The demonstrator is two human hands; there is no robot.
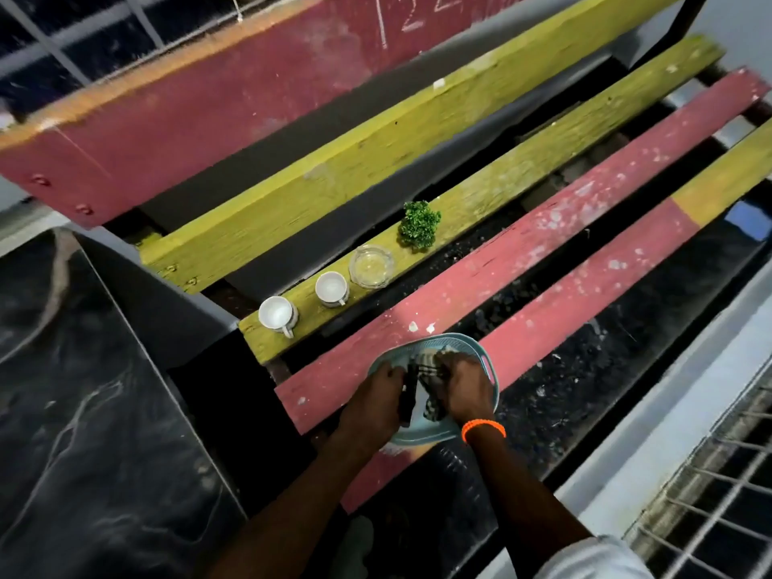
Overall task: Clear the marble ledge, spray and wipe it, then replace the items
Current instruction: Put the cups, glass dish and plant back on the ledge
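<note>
I've parked the ledge's things on the slatted surface (543, 227) to free the marble ledge (83, 411) left of the teal tray (486, 359), where both my hands (417, 390) close on the checked cloth (430, 369) for wiping, cups (331, 286) beyond.

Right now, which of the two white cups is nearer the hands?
The end cup, last in the row on the yellow slat; the other cup sits beside the glass ashtray.

I saw two white cups (278, 314), a glass ashtray (371, 266) and a small green plant (419, 223) crowding the yellow slat's (543, 150) near end; its far stretch lay bare.
</note>
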